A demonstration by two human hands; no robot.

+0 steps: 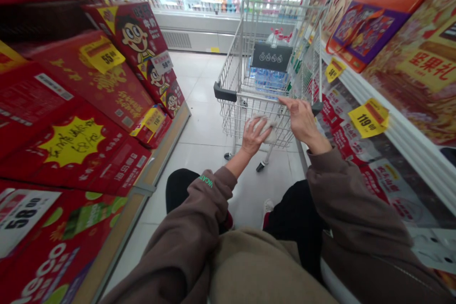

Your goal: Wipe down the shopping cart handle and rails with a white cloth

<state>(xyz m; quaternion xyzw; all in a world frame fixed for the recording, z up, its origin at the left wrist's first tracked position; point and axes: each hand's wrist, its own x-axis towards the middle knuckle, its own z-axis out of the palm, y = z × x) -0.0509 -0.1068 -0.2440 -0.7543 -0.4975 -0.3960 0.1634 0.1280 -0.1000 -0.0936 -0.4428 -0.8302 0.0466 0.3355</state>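
Observation:
My left hand (253, 137) presses a crumpled white cloth (266, 129) against the rear wire of a metal shopping cart (228, 114), its fingers over the cloth. My right hand (301, 121) is raised with its fingers spread, holding nothing, and its fingertips reach toward the cart's rear rail. I cannot tell whether they touch it. The cart stands ahead of me with a black handle (225, 91) at its near side. Wrapped bottled water (267, 79) lies inside the basket, partly hidden behind a black plastic panel (271, 56).
Red gift boxes (92, 90) with yellow price tags are stacked along the left of the tiled aisle (199, 128). Boxed goods fill the white shelf (399, 128) on the right. A refrigerated display case (213, 9) stands at the far end.

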